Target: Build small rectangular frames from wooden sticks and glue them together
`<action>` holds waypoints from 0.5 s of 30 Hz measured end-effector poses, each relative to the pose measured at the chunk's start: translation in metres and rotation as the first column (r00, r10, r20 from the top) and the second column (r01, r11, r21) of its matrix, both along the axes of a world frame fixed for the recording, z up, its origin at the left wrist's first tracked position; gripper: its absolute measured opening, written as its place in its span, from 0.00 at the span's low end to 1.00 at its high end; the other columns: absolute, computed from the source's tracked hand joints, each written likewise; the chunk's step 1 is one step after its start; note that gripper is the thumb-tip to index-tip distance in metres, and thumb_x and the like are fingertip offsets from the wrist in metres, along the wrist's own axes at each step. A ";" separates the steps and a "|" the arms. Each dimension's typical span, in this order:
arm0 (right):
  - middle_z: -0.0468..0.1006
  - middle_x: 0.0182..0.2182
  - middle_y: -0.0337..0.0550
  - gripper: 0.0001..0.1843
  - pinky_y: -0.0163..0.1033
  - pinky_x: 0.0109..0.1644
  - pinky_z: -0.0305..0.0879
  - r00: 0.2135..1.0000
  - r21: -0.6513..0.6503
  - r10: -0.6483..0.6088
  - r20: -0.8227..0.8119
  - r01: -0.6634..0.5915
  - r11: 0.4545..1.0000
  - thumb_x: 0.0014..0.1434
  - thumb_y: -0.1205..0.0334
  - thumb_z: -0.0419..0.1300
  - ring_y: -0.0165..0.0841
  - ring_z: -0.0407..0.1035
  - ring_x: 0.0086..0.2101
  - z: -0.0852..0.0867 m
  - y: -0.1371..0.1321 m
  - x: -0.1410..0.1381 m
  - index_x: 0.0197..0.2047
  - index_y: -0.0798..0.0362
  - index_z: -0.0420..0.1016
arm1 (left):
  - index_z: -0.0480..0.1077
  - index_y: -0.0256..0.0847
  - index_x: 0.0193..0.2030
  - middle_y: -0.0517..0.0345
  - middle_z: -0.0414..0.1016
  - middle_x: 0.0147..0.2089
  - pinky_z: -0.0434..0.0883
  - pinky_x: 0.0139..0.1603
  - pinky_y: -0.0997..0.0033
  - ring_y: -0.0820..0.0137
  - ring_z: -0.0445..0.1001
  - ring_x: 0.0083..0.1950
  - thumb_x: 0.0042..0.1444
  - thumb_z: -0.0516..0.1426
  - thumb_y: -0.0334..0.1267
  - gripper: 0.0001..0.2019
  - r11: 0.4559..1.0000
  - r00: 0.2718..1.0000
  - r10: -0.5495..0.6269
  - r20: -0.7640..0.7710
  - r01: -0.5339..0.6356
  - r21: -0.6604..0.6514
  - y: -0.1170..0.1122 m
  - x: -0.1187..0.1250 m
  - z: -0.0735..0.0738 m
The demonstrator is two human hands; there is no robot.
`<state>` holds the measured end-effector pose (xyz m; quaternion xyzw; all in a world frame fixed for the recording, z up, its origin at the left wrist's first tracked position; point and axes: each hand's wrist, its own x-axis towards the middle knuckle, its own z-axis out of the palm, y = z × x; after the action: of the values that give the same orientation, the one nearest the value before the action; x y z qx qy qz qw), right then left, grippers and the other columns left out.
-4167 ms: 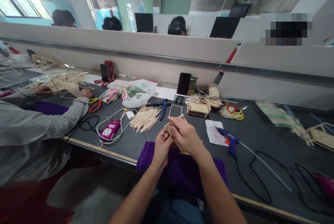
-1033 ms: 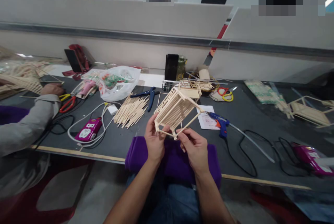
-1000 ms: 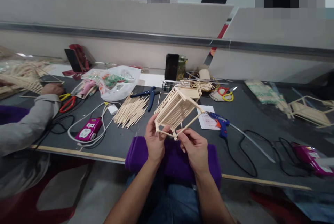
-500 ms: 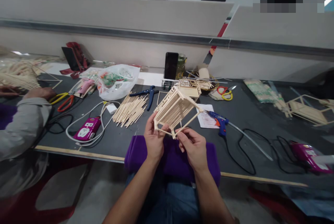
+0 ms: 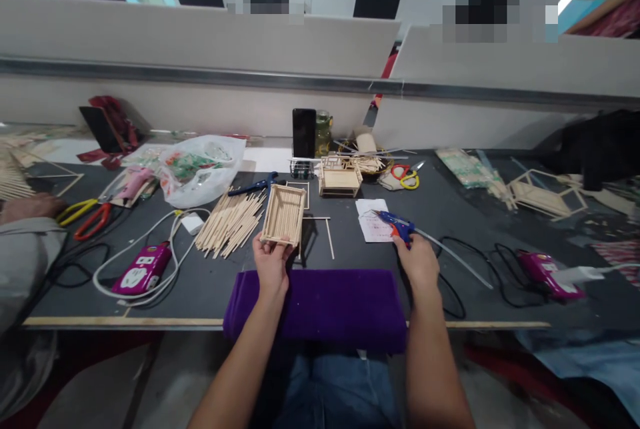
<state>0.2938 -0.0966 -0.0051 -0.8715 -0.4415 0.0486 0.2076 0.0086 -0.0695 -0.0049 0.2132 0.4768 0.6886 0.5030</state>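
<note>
A lane of bare tabletop [image 5: 346, 252] runs between the stick-built box [image 5: 284, 215] in the left hand [image 5: 273, 265] and the glue gun [image 5: 397, 221] at the right hand [image 5: 421, 259], partly crossed by thin sticks [image 5: 329, 237]. A wooden model [image 5: 340, 181] bounds its far end; the stick pile [image 5: 231, 223] obstructs the left, the protruding glue stick [image 5: 455, 260] the right.

One stick-built box [image 5: 283, 215] is in the left hand [image 5: 271, 259]; one blue glue gun [image 5: 400, 225] is at the right hand [image 5: 420, 257]. Two purple power strips [image 5: 143, 269] lie apart, one left of the left hand, one right of the right. Two pairs of scissors [image 5: 410, 181]: one well left of the left hand, one beyond the right. Two phones [image 5: 304, 132] stand beyond the left hand.
</note>
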 end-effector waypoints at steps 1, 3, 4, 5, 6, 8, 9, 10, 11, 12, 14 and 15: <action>0.75 0.40 0.64 0.23 0.46 0.40 0.63 1.000 -0.080 0.009 -0.018 -0.010 0.997 0.58 0.51 0.55 0.48 0.71 0.39 0.000 0.005 0.004 0.45 0.62 0.76 | 0.60 0.47 0.43 0.65 0.70 0.41 0.75 0.36 0.71 0.75 0.73 0.37 0.37 0.67 0.35 0.27 1.000 1.000 0.006 0.006 -0.006 -0.006 0.001 -0.001 -0.002; 0.77 0.37 0.62 0.19 0.44 0.38 0.62 0.997 -0.153 0.027 -0.071 -0.037 0.988 0.56 0.54 0.56 0.47 0.72 0.38 -0.001 0.012 0.011 0.42 0.61 0.77 | 0.58 0.46 0.42 0.65 0.69 0.39 0.75 0.34 0.73 0.75 0.73 0.35 0.35 0.68 0.34 0.28 1.000 1.000 0.009 0.011 -0.009 -0.024 0.002 -0.002 -0.004; 0.78 0.34 0.60 0.17 0.42 0.37 0.62 0.994 -0.148 0.030 -0.105 -0.045 0.988 0.55 0.55 0.56 0.46 0.73 0.37 -0.002 0.015 0.013 0.39 0.60 0.78 | 0.58 0.46 0.42 0.66 0.69 0.38 0.75 0.34 0.74 0.76 0.73 0.35 0.34 0.68 0.34 0.29 0.999 1.000 0.003 0.010 -0.003 -0.032 0.003 -0.002 -0.005; 0.78 0.31 0.58 0.15 0.41 0.36 0.62 0.988 -0.122 0.029 -0.149 -0.047 0.991 0.54 0.56 0.57 0.45 0.73 0.35 -0.003 0.018 0.016 0.36 0.59 0.78 | 0.58 0.45 0.41 0.65 0.69 0.38 0.75 0.34 0.75 0.76 0.72 0.34 0.33 0.68 0.33 0.29 0.999 1.000 -0.007 0.005 0.008 -0.038 0.004 -0.002 -0.005; 0.78 0.27 0.55 0.14 0.40 0.34 0.62 0.978 -0.078 0.022 -0.206 -0.039 0.996 0.53 0.56 0.57 0.44 0.73 0.33 -0.004 0.019 0.017 0.34 0.59 0.78 | 0.58 0.45 0.41 0.65 0.69 0.38 0.75 0.34 0.75 0.77 0.73 0.34 0.33 0.69 0.33 0.29 0.999 1.000 -0.017 0.000 0.017 -0.041 0.004 -0.002 -0.005; 0.75 0.20 0.48 0.15 0.39 0.30 0.61 0.939 0.044 0.003 -0.344 0.013 0.999 0.50 0.54 0.58 0.41 0.71 0.28 -0.008 0.020 0.019 0.31 0.59 0.76 | 0.58 0.44 0.41 0.65 0.69 0.38 0.75 0.34 0.74 0.76 0.73 0.34 0.33 0.69 0.33 0.29 0.999 1.000 -0.026 -0.013 0.025 -0.045 0.005 -0.002 -0.006; 0.73 0.18 0.45 0.15 0.38 0.28 0.61 0.907 0.107 0.000 -0.421 0.049 0.993 0.49 0.53 0.59 0.39 0.70 0.25 -0.010 0.019 0.019 0.32 0.59 0.75 | 0.58 0.44 0.41 0.65 0.69 0.38 0.76 0.34 0.73 0.76 0.73 0.34 0.33 0.69 0.33 0.29 0.998 0.999 -0.028 -0.018 0.028 -0.049 0.006 -0.003 -0.006; 0.71 0.16 0.41 0.17 0.37 0.26 0.60 0.867 0.163 0.006 -0.498 0.086 0.983 0.47 0.52 0.61 0.36 0.68 0.23 -0.012 0.018 0.018 0.32 0.59 0.74 | 0.57 0.44 0.41 0.64 0.69 0.38 0.77 0.34 0.72 0.75 0.73 0.35 0.33 0.69 0.33 0.30 0.998 0.999 -0.032 -0.023 0.031 -0.052 0.006 -0.004 -0.006; 0.69 0.15 0.38 0.18 0.36 0.25 0.60 0.821 0.211 0.022 -0.570 0.120 0.970 0.46 0.51 0.62 0.34 0.66 0.21 -0.013 0.017 0.016 0.33 0.59 0.73 | 0.57 0.44 0.41 0.64 0.69 0.38 0.77 0.34 0.70 0.75 0.74 0.35 0.32 0.69 0.34 0.30 0.998 0.999 -0.040 -0.030 0.038 -0.056 0.007 -0.005 -0.007; 0.68 0.15 0.35 0.19 0.35 0.23 0.59 0.771 0.256 0.047 -0.635 0.152 0.955 0.44 0.50 0.63 0.32 0.64 0.20 -0.013 0.015 0.015 0.33 0.58 0.72 | 0.57 0.43 0.41 0.64 0.69 0.37 0.78 0.33 0.69 0.74 0.74 0.34 0.33 0.68 0.34 0.30 0.997 0.998 -0.052 -0.036 0.050 -0.061 0.007 -0.006 -0.007; 0.65 0.16 0.31 0.20 0.32 0.21 0.57 0.672 0.336 0.110 -0.732 0.216 0.917 0.41 0.48 0.65 0.28 0.61 0.19 -0.011 0.011 0.012 0.32 0.56 0.70 | 0.57 0.43 0.40 0.64 0.69 0.36 0.78 0.32 0.68 0.73 0.75 0.33 0.33 0.68 0.35 0.29 0.994 0.995 -0.087 -0.051 0.083 -0.074 0.008 -0.009 -0.008; 0.64 0.16 0.30 0.21 0.31 0.20 0.56 0.628 0.366 0.141 -0.766 0.245 0.898 0.41 0.48 0.65 0.27 0.60 0.18 -0.009 0.008 0.010 0.32 0.55 0.70 | 0.57 0.43 0.40 0.64 0.69 0.35 0.78 0.31 0.67 0.72 0.75 0.33 0.34 0.68 0.36 0.28 0.992 0.993 -0.104 -0.061 0.098 -0.082 0.008 -0.011 -0.008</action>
<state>0.3038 -0.0882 -0.0138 -0.7072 -0.2813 0.3124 0.5684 -0.0027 -0.0617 -0.0133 0.2396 0.5084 0.6355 0.5294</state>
